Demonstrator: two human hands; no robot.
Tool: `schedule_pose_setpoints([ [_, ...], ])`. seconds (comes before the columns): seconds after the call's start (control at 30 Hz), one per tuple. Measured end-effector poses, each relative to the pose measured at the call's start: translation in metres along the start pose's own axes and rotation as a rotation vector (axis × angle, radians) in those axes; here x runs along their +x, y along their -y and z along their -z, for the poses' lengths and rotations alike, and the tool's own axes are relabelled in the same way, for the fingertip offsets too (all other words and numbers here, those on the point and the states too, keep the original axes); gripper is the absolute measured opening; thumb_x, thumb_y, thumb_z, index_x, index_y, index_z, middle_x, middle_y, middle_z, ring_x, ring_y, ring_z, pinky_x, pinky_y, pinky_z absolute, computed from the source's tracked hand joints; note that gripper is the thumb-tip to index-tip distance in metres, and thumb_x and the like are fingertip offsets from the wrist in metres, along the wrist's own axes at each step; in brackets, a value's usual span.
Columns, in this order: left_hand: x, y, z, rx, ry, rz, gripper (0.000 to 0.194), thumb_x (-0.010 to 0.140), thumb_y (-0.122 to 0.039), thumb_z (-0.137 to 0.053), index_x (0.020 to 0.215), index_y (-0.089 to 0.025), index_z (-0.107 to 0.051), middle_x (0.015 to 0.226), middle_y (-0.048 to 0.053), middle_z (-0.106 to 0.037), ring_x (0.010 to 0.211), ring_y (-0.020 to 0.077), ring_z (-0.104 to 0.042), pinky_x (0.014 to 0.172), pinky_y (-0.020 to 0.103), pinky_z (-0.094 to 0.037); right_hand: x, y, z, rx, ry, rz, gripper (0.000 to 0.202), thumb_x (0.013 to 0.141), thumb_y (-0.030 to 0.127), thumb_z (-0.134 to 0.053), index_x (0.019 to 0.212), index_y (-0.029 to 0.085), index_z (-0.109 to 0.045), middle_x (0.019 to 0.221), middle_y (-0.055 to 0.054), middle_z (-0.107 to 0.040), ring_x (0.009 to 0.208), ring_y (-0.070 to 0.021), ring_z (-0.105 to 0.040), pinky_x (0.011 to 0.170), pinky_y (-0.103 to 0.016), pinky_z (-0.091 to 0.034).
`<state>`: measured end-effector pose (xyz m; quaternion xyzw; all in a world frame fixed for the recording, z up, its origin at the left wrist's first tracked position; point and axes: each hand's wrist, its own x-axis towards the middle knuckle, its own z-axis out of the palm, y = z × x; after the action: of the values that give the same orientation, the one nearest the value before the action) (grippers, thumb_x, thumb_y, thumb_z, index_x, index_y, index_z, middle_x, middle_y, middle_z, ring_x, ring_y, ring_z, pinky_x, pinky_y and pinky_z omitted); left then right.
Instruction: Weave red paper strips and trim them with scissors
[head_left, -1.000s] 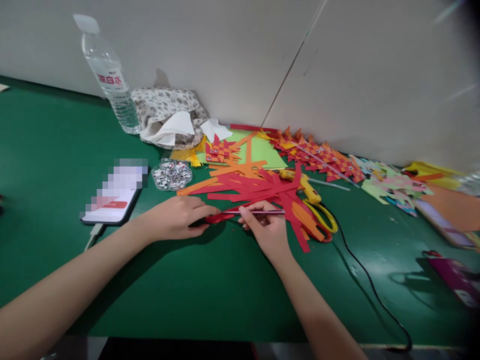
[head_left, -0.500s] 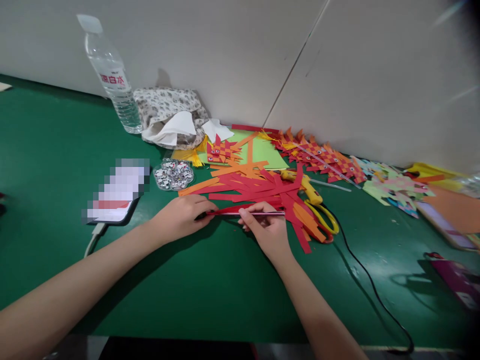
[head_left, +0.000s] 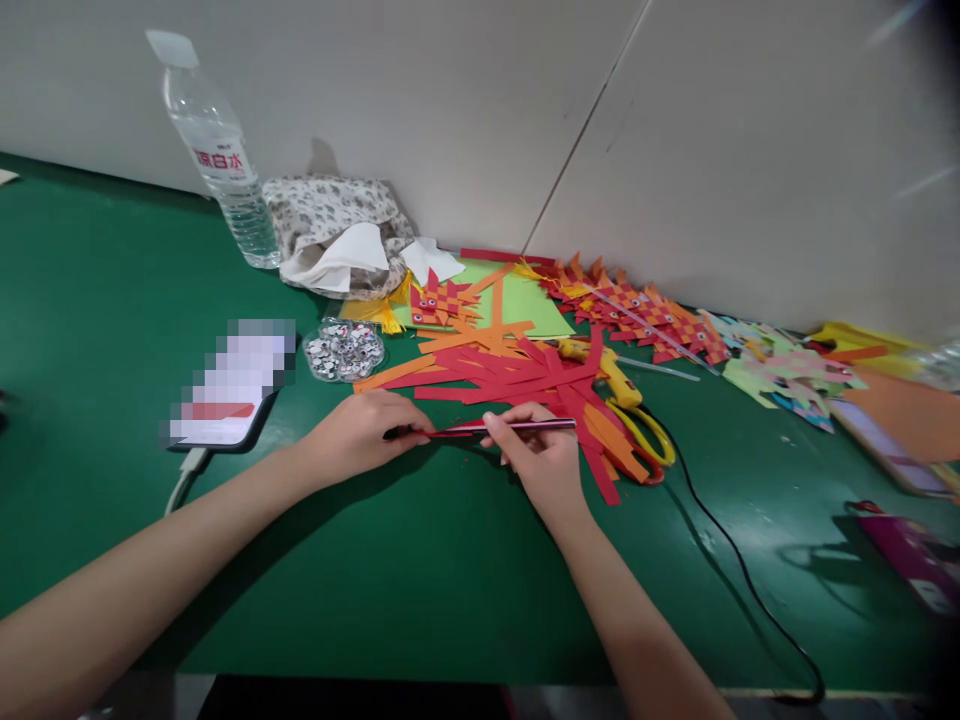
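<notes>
Far left of the grip, a charging phone (head_left: 232, 385) lies face up on the green table (head_left: 412, 580), its cable running toward the person; behind it stands a water bottle (head_left: 221, 150). Nearer the grip, beyond the left wrist, a clear case of googly eyes (head_left: 343, 350) sits within easy reach. The left hand (head_left: 360, 430) appears to steady a red paper strip (head_left: 450, 434) so that its other end meets a slim pink tool (head_left: 544, 425). Just beyond both hands, loose red and orange strips (head_left: 517, 370) are heaped, probably for quick picking; right of them lies a yellow glue gun (head_left: 621, 380), with woven paper fish (head_left: 637, 310) set back by the wall, perhaps out of the way

The left thumb and fingers are nearly closed, pinching the strip just left of the tool. The right hand (head_left: 551, 460) is partly curled, grasping the tool like a pen, its tip against the paper
</notes>
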<state>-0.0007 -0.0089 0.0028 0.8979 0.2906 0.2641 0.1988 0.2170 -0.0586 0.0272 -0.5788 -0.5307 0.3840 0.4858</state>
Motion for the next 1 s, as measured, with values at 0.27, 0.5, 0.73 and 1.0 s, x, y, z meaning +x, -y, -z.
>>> schedule_pose_setpoints([
  [0.27,0.0012,-0.0011,0.0041,-0.009,0.021,0.064,0.01,0.084,-0.021,-0.061,0.083,-0.021,-0.071,0.077,0.0,-0.072,0.07,0.0137,-0.065,0.067,0.024,-0.047,0.0026,-0.0024,0.0023,-0.003,0.042,-0.006,0.026,0.072,0.04,-0.072,0.065,0.019,-0.057,0.053,0.0,-0.066,0.039,-0.0076,-0.047,0.038,-0.019,-0.037],
  [0.5,0.0005,-0.0015,0.0045,-0.022,0.032,0.082,0.009,0.083,-0.022,-0.062,0.082,-0.022,-0.07,0.076,-0.001,-0.072,0.069,0.0134,-0.064,0.067,0.024,-0.046,-0.0004,0.0003,-0.0021,0.062,0.118,-0.048,0.029,0.077,0.045,-0.066,0.07,0.018,-0.059,0.064,-0.006,-0.072,0.036,-0.007,-0.046,0.033,-0.019,-0.033],
  [0.73,0.0016,-0.006,0.0037,-0.011,0.046,0.107,0.01,0.082,-0.027,-0.063,0.084,-0.02,-0.069,0.075,0.001,-0.069,0.069,0.0139,-0.062,0.065,0.024,-0.046,0.0001,-0.0046,-0.0034,0.007,0.185,-0.078,0.028,0.077,0.045,-0.065,0.075,0.017,-0.063,0.069,-0.006,-0.074,0.037,-0.0072,-0.048,0.034,-0.019,-0.038],
  [1.0,0.0017,-0.0041,0.0018,0.008,0.047,0.091,0.012,0.083,-0.028,-0.062,0.079,-0.019,-0.069,0.074,0.003,-0.068,0.071,0.0148,-0.061,0.065,0.025,-0.046,0.0016,-0.0058,-0.0031,0.035,0.15,-0.1,0.028,0.076,0.044,-0.066,0.07,0.018,-0.06,0.066,-0.005,-0.073,0.035,-0.0068,-0.045,0.034,-0.019,-0.034],
])
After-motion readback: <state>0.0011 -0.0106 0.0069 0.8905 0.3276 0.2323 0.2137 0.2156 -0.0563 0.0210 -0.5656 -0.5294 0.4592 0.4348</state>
